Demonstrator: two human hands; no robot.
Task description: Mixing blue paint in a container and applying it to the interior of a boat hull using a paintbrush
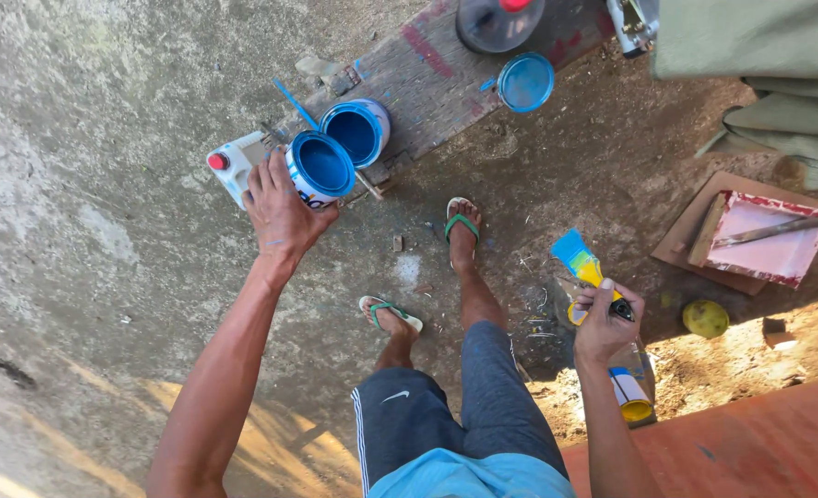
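Our left hand (pixel 280 217) grips a tilted can of blue paint (pixel 320 169), just beside a second open can (pixel 357 130) on the wooden plank (pixel 427 78). Our right hand (pixel 604 323) is closed around a yellow-handled brush (pixel 582 267), bristles blue, held above the dirt ground.

Top edge chops off the dark jug (pixel 498 22) w/ red cap, plus a metal thing (pixel 634 22) in the corner, can't tell what. Left hand (pixel 280 217) hides pt of the paint can (pixel 320 169) side. White jug (pixel 232 166) half behind it.

Sunlit dirt ground (pixel 105 184), wooden plank (pixel 437 74)
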